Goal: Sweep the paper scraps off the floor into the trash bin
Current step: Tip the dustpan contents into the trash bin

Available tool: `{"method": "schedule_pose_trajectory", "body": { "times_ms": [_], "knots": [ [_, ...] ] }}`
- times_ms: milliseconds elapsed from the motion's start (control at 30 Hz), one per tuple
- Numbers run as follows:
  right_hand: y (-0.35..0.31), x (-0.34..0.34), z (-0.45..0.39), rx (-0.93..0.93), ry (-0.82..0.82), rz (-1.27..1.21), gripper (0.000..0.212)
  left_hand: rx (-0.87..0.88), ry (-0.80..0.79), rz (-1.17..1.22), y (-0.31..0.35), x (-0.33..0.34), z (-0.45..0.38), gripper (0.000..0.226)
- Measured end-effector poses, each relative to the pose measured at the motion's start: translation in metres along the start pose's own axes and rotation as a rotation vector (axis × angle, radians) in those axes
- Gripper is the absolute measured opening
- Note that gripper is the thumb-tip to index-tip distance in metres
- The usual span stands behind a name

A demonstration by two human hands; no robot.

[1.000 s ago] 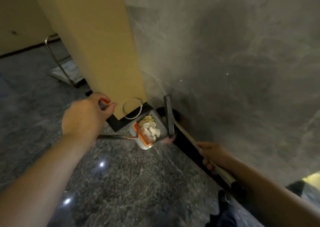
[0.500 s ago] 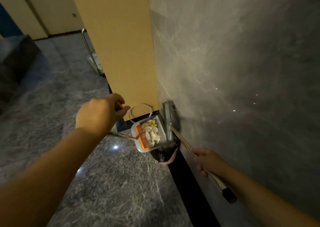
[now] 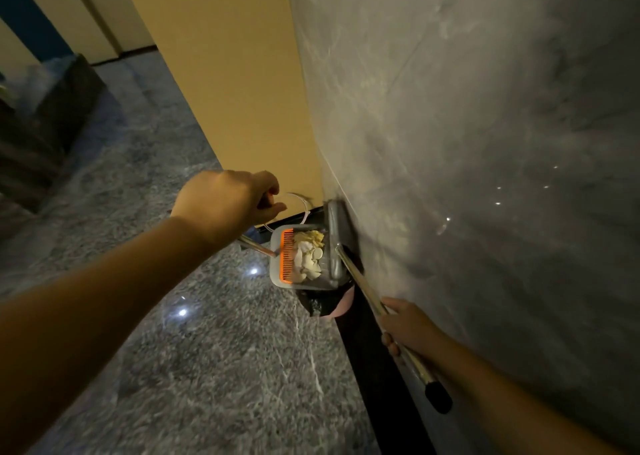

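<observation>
Grey dustpan with orange comb teeth holding white and pale-yellow paper scraps; grey white-veined marble floor; tan pillar; black-tipped silver broom handle.

Two bare forearms in shot, and that's all of the person on show. The left arm comes in from about 8 o'clock, long and uncovered from the frame edge to the wrist, with no sleeve or cuff anywhere along it. The left hand wears no glove, no ring, no watch at the wrist. Over at 4 o'clock, the right arm is equally bare up to the frame edge, and the right hand is ungloved too, wrist plain, nothing strapped on.
</observation>
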State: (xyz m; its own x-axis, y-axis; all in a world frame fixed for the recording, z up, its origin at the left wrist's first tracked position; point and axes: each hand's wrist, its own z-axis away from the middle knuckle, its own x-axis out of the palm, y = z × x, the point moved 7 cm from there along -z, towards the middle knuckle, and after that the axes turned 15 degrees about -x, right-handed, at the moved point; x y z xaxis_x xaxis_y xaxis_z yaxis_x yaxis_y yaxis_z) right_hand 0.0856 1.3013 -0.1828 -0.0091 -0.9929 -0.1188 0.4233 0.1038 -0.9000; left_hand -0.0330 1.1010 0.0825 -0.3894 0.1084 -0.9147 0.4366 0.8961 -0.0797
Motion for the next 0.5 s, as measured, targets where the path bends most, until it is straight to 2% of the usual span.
{"method": "schedule_pose_trajectory", "body": {
  "times_ms": [100, 267, 367, 500],
  "knots": [
    [0.006, -0.007, -0.006, 0.002, -0.004, -0.025, 0.030, 0.083, -0.028, -0.038, 0.018, 0.009, -0.007, 0.030],
    [0.009, -0.009, -0.006, 0.017, -0.005, -0.087, 0.023, 0.214, -0.182, -0.147, 0.037, 0.032, -0.013, 0.037],
    [0.007, -0.013, -0.003, 0.016, 0.010, -0.090, 0.026, 0.216, -0.167, -0.152, 0.038, 0.028, -0.025, 0.039],
    [0.005, -0.015, 0.003, 0.010, 0.001, -0.057, 0.023, 0.321, -0.177, -0.221, 0.056, 0.035, -0.023, 0.039]
  ]
}}
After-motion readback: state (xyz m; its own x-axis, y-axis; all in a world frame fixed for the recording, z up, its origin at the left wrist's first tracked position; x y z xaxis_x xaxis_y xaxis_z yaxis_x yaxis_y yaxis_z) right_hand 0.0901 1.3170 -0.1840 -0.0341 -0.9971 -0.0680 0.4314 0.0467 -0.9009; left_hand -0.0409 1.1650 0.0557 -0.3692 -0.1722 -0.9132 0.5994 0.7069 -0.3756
